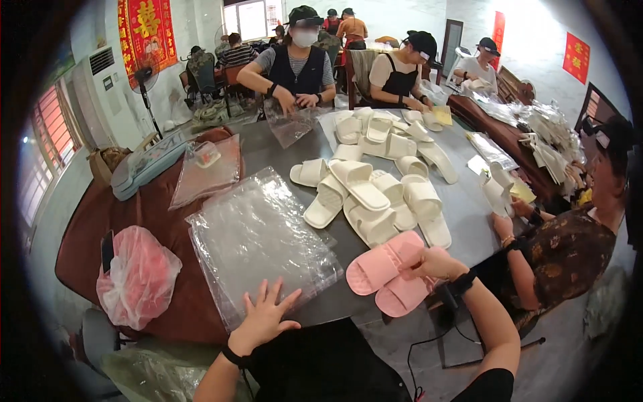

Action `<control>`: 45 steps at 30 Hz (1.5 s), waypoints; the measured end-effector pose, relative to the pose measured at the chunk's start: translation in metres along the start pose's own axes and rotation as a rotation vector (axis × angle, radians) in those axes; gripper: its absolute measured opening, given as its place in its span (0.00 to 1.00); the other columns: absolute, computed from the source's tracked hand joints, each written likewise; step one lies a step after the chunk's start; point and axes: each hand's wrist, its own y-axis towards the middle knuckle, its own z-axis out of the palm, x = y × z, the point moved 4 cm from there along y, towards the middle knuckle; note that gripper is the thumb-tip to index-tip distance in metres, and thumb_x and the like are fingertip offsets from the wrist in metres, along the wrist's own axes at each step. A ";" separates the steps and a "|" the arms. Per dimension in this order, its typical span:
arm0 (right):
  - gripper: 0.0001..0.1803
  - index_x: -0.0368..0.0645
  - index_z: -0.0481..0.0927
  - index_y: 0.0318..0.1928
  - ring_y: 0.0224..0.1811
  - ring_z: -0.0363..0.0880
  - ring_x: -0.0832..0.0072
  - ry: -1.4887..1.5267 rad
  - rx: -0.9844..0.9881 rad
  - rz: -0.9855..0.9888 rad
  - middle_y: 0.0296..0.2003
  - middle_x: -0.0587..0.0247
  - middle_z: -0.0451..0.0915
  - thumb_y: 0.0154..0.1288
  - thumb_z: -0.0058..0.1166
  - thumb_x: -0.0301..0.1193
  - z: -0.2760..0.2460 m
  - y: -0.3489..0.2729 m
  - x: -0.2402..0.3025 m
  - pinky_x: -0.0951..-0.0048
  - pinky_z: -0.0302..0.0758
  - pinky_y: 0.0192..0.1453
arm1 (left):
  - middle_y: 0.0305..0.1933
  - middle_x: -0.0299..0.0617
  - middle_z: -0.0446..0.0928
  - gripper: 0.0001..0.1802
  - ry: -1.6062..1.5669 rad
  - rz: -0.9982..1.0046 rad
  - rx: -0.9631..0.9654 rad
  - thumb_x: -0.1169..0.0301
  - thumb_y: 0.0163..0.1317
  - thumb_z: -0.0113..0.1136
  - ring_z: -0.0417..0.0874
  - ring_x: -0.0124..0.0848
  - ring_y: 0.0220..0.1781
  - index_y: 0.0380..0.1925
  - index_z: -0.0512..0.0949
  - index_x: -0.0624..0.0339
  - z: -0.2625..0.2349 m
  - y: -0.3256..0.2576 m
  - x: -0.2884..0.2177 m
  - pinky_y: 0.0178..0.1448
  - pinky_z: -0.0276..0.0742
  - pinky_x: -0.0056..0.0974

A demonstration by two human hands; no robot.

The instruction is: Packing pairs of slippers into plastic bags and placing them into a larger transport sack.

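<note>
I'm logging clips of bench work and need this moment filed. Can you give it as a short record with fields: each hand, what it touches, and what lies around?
left hand: flat, fingers spread, on the stack of clear plastic bags
right hand: gripping the pair of pink slippers
slippers: stacked, at the table edge
nearby: pile of white slippers; pink bag at far left
others: co-workers seated around the table

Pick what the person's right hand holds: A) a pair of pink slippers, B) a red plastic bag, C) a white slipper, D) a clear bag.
A: the right hand grips the pink slippers at the table edge, while the left hand lies flat on the stack of clear bags.
</note>
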 end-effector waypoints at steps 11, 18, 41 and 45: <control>0.14 0.31 0.83 0.54 0.43 0.85 0.75 0.980 -0.363 0.048 0.44 0.60 0.86 0.69 0.59 0.21 0.054 0.002 0.023 0.74 0.83 0.48 | 0.81 0.52 0.54 0.39 -0.120 0.166 -0.237 0.52 0.63 0.68 0.55 0.58 0.80 0.73 0.67 0.38 -0.007 -0.004 0.029 0.72 0.56 0.69; 0.25 0.36 0.71 0.70 0.46 0.84 0.80 1.240 -0.266 -0.164 0.48 0.64 0.85 0.75 0.55 0.24 0.074 0.035 0.020 0.79 0.81 0.46 | 0.80 0.49 0.57 0.37 0.040 0.085 -0.205 0.52 0.63 0.67 0.54 0.56 0.82 0.71 0.69 0.43 0.006 -0.014 0.046 0.73 0.49 0.77; 0.09 0.39 0.82 0.39 0.63 0.73 0.64 -0.714 -0.580 -0.541 0.65 0.60 0.73 0.55 0.58 0.21 0.092 0.039 0.031 0.48 0.58 0.67 | 0.75 0.52 0.64 0.36 -0.029 0.111 -0.323 0.58 0.55 0.75 0.58 0.61 0.78 0.65 0.76 0.45 0.002 -0.025 0.042 0.73 0.54 0.68; 0.09 0.40 0.83 0.39 0.65 0.72 0.64 -0.639 -0.541 -0.486 0.65 0.59 0.73 0.56 0.59 0.23 0.087 0.037 0.026 0.46 0.59 0.66 | 0.75 0.52 0.64 0.34 0.036 0.144 -0.330 0.59 0.55 0.75 0.58 0.58 0.79 0.63 0.77 0.48 0.011 -0.023 0.048 0.74 0.53 0.71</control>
